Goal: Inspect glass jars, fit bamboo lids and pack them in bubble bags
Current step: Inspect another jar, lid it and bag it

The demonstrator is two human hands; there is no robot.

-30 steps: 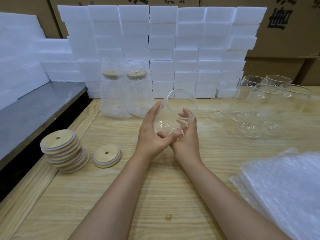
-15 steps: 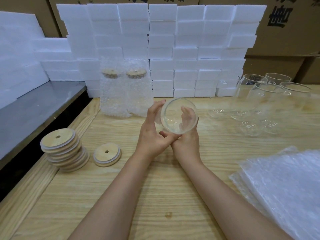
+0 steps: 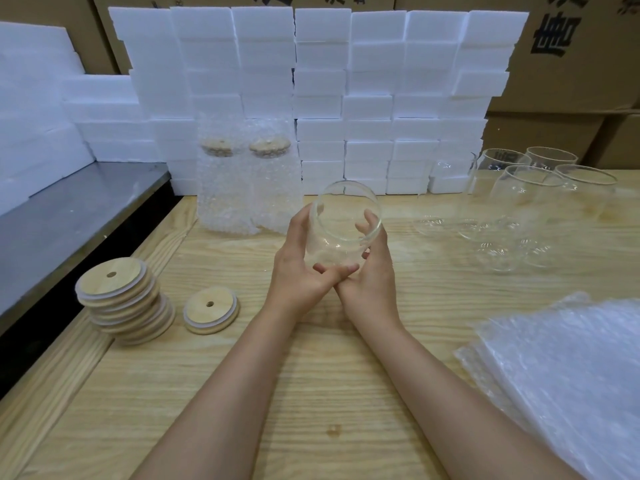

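Both bare forearms are extended forward, converging at the wrists. The left hand (image 3: 300, 268) and right hand (image 3: 372, 271) are cupped together, palms facing, fingers curled upward, thumbs crossed.

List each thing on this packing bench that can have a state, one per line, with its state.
Held glass jar: no lid, tilted, mouth toward the camera.
Left hand: gripping the jar's side.
Right hand: gripping the jar's other side.
Two bagged jars: lidded, upright, in bubble bags.
Spare glass jars: upright, open, unpacked.
Bamboo lid stack: leaning, unused.
Single bamboo lid: flat on the table.
Bubble bags: piled flat, empty.
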